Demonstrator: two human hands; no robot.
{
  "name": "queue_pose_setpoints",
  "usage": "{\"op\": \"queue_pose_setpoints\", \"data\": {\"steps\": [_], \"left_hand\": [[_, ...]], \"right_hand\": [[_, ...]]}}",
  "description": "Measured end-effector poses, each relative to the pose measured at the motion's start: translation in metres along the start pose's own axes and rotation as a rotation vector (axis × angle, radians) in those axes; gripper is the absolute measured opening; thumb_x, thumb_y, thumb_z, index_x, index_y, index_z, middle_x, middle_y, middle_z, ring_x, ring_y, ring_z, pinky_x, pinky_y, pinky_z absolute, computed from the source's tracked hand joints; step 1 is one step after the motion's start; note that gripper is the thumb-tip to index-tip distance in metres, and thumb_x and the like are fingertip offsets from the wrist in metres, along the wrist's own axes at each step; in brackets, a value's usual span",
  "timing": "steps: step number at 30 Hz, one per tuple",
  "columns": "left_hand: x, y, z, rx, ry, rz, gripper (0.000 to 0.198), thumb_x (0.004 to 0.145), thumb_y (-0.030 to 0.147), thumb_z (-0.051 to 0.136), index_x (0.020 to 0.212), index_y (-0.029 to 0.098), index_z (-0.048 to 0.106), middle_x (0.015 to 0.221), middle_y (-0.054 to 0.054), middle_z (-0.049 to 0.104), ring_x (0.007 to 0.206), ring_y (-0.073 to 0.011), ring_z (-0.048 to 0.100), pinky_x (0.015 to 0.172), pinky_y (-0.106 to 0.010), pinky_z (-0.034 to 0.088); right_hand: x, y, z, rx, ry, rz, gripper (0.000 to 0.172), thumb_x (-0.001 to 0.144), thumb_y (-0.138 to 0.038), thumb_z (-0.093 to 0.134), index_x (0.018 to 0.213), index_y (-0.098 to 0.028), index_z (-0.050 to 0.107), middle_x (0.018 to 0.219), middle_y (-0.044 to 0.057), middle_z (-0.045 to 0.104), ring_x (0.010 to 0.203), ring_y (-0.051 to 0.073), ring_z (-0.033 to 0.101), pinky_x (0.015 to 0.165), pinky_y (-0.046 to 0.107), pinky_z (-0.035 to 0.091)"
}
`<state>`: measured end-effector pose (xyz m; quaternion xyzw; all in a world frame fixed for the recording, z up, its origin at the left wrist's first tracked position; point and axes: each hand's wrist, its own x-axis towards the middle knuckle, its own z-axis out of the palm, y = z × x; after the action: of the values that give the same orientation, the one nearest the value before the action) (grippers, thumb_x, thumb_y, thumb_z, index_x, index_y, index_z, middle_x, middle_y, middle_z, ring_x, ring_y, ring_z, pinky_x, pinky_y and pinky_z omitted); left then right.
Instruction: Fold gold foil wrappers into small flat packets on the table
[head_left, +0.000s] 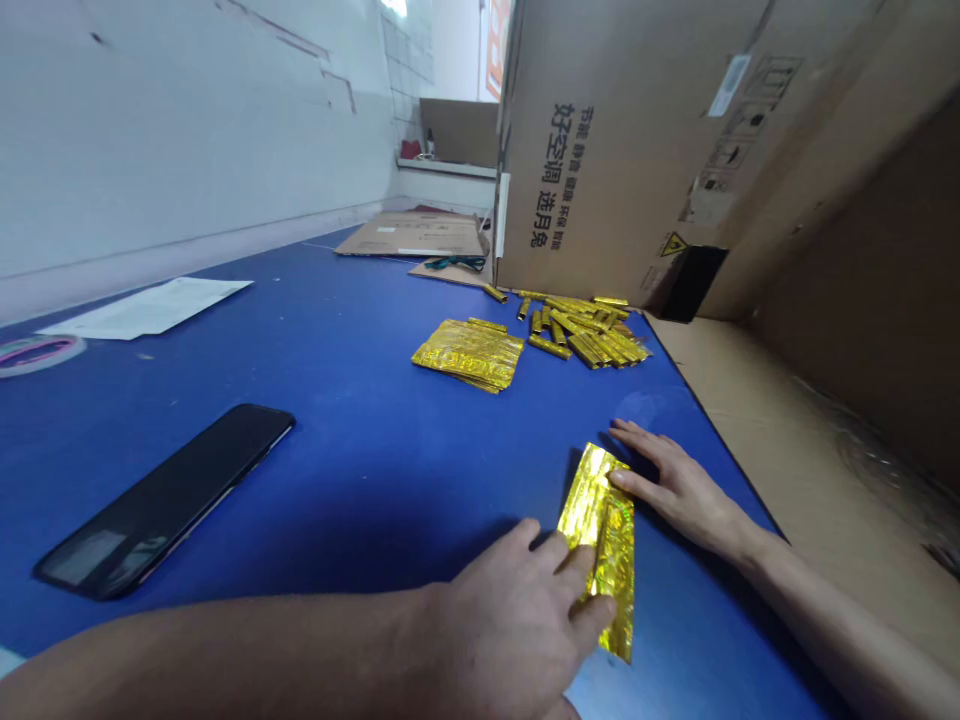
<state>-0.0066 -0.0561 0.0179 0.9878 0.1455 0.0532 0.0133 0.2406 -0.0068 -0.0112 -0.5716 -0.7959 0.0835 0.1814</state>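
Observation:
A shiny gold foil sheet (616, 545) lies on the blue tabletop (360, 500), with a lengthwise fold along it. Spread over its lower left part are the fingers of my left hand (525, 610), slightly bent and resting on the foil. My right hand (679, 490) is at the sheet's upper right edge, thumb tip on the foil and the other fingers stretched out over the table. Farther off is a stack of flat gold foil sheets (469, 352). To its right, many small rolled gold foil tubes (589, 328) lie in a loose pile.
A black phone (172, 495) lies at left. Behind it are a white paper (150, 308) and a tape roll (41, 352). A large cardboard box (615, 150) stands at the back right. Flat cardboard (412, 235) and teal-handled scissors (455, 262) lie at the far end.

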Motion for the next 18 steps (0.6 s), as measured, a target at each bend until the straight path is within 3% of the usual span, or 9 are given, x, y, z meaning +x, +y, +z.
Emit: {"op": "queue_pose_setpoints", "data": {"steps": [3,6,11,15,18], "left_hand": [[0.0,-0.001,0.0,0.001,0.009,0.004,0.056,0.076,0.056,0.046,0.115,0.015,0.044,0.122,-0.012,0.045,0.097,-0.024,0.047,0.077,-0.034,0.034],[0.0,-0.002,0.0,0.009,0.011,0.004,0.056,0.076,0.056,0.045,0.114,0.015,0.044,0.122,-0.011,0.045,0.098,-0.0239,0.046,0.077,-0.034,0.033],[0.0,-0.002,0.001,0.008,0.004,0.01,0.057,0.076,0.057,0.045,0.113,0.014,0.045,0.12,-0.011,0.047,0.099,-0.0245,0.046,0.077,-0.035,0.034],[0.001,-0.003,-0.001,-0.021,0.0,0.013,0.057,0.075,0.056,0.047,0.113,0.014,0.046,0.124,-0.011,0.044,0.103,-0.0248,0.045,0.081,-0.036,0.034],[0.002,-0.003,-0.001,-0.041,0.007,0.055,0.057,0.075,0.052,0.05,0.113,0.01,0.046,0.127,-0.013,0.041,0.114,-0.0248,0.037,0.092,-0.035,0.028]], "right_hand": [[-0.005,-0.012,-0.008,0.137,0.132,-0.023,0.026,0.083,-0.038,0.043,0.097,-0.021,0.058,0.102,0.006,0.061,0.097,0.02,0.054,0.084,0.037,0.042],[-0.012,-0.027,-0.012,0.16,0.1,-0.116,0.019,0.084,-0.03,0.042,0.081,-0.022,0.059,0.078,0.004,0.062,0.076,0.017,0.057,0.069,0.032,0.047],[-0.018,-0.036,-0.006,0.045,-0.053,-0.269,0.018,0.084,-0.022,0.043,0.088,-0.021,0.06,0.086,0.005,0.059,0.08,0.017,0.054,0.07,0.031,0.046],[-0.018,-0.036,-0.004,-0.038,-0.086,-0.289,0.018,0.084,-0.023,0.044,0.088,-0.021,0.061,0.091,0.007,0.057,0.085,0.018,0.052,0.071,0.032,0.047],[-0.017,-0.037,-0.005,-0.049,-0.071,-0.301,0.018,0.083,-0.024,0.044,0.087,-0.022,0.062,0.089,0.007,0.057,0.083,0.018,0.053,0.069,0.032,0.047]]}}
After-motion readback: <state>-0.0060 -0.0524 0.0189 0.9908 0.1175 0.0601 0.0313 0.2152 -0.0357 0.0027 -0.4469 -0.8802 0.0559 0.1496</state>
